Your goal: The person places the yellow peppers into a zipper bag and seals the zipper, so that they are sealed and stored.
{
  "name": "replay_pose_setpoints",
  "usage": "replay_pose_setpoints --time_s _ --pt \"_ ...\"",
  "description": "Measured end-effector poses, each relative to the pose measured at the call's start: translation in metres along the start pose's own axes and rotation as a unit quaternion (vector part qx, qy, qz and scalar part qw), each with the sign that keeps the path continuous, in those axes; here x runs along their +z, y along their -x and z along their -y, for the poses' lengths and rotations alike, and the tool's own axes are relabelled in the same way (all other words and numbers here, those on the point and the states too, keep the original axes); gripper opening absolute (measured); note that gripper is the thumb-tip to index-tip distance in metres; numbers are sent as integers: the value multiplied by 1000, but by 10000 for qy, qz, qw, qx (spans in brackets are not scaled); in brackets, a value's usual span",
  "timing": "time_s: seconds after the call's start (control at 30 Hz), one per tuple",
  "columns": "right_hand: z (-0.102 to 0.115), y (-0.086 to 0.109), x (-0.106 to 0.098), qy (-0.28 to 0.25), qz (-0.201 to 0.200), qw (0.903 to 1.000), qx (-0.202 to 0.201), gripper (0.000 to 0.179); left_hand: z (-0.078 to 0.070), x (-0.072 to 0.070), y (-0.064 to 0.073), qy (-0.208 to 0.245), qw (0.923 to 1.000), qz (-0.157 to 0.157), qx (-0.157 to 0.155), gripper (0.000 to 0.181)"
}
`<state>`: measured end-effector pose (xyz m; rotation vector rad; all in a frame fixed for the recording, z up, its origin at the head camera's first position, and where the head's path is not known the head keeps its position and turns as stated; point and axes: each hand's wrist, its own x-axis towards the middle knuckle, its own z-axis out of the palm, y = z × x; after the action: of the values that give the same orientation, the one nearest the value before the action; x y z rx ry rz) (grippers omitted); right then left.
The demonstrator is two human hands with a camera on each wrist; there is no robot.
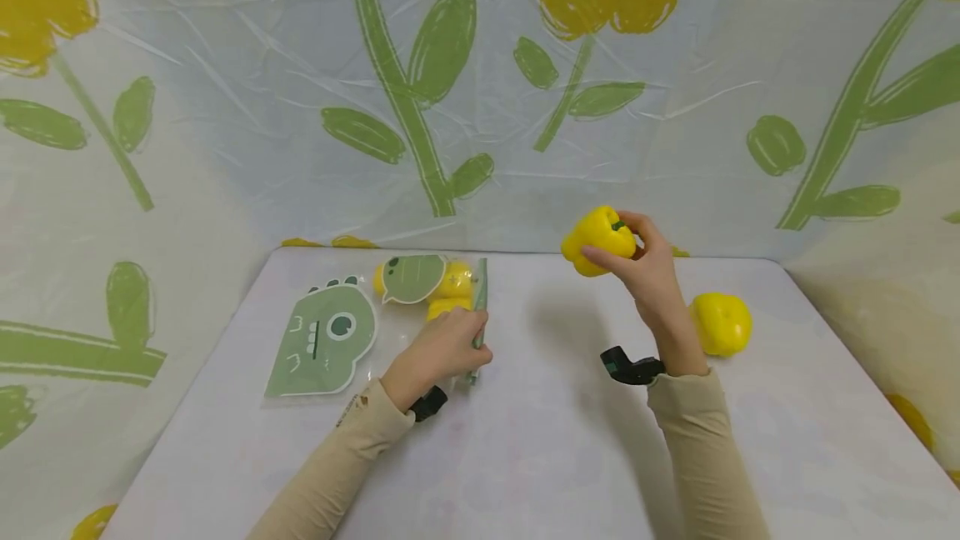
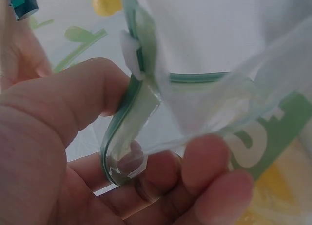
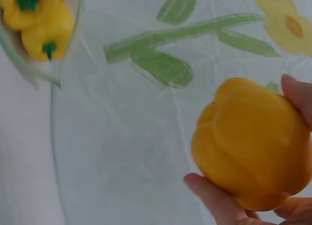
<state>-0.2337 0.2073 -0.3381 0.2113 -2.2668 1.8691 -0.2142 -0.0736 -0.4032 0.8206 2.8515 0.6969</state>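
My left hand grips the green zip edge of a clear zip bag printed with a green monster face. In the left wrist view, thumb and fingers pinch that edge near a white slider, and the bag's mouth gapes. Two yellow bell peppers with green stems show inside the bag in the right wrist view. Above the table, to the bag's right, my right hand holds another yellow bell pepper between thumb and fingers, its stem end toward the palm.
On the white table, a further yellow bell pepper lies at the right, partly behind my right wrist. A flower-printed cloth hangs along the table's back edge and both sides. Each wrist wears a black camera mount.
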Motion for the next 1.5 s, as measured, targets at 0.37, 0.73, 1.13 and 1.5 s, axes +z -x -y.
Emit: replay_pose_setpoints --time_s 0.37,0.73,1.13,1.5 --pt "-59 -6 44 -1688 251 9842 465 55 0 0 0 -63 10000 -39 -5 19" --pt "-83 6 68 -2102 903 9649 1293 63 0 -2 0 -98 9999 -76 13 19" --pt "-109 12 94 -421 1599 9719 1675 70 -3 -2 1 -85 10000 -6 29 14" --pt "-108 17 103 -537 1843 9674 1654 67 -3 -1 0 -233 9997 8 -3 18"
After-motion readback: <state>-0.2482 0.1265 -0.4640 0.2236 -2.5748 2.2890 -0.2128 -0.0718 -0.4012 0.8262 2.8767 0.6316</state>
